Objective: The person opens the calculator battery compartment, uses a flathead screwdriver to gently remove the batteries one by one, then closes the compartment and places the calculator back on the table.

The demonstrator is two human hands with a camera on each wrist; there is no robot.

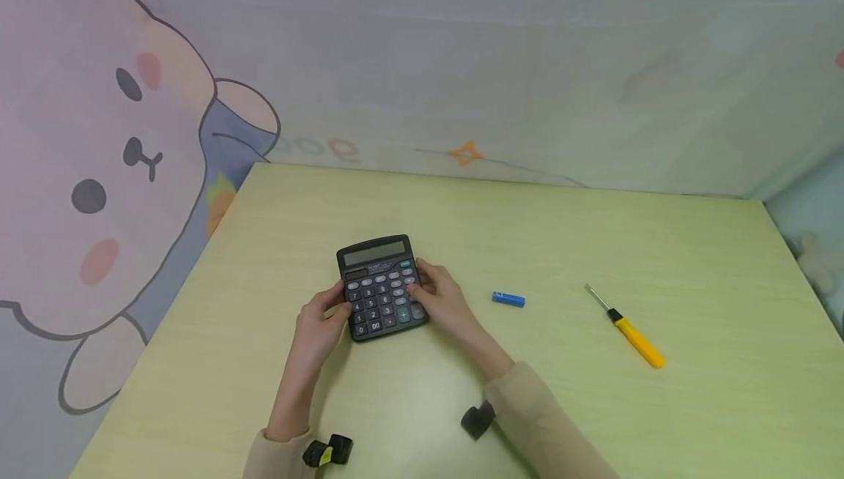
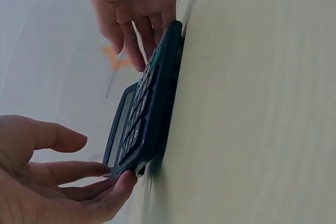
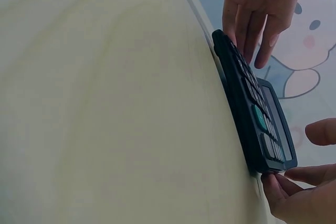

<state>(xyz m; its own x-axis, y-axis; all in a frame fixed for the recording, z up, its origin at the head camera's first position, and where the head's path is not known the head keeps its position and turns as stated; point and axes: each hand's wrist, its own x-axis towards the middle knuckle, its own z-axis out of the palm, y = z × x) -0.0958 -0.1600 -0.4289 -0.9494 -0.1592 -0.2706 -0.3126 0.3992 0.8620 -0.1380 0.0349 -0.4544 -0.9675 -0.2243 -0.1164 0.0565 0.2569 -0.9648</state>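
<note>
A black desk calculator (image 1: pixel 379 309) lies face up on the table, its display toward the far side. At its left edge is my left hand (image 1: pixel 319 329), fingers touching the side. In the left wrist view my left thumb (image 2: pixel 63 137) is raised above the keys, apart from them. My right hand (image 1: pixel 448 307) flanks the other edge, its fingertips low against the side. The right wrist view shows my right thumb (image 3: pixel 321 131) lifted clear of the key face. The fingers of both hands look fairly straight.
A blue battery (image 1: pixel 508 299) lies on the table (image 1: pixel 409 406) right of the calculator. Farther right is a screwdriver (image 1: pixel 636 340) with a yellow handle, its tip pointing away to the left. A printed cloth (image 1: pixel 494 61) with a cartoon animal hangs behind the table.
</note>
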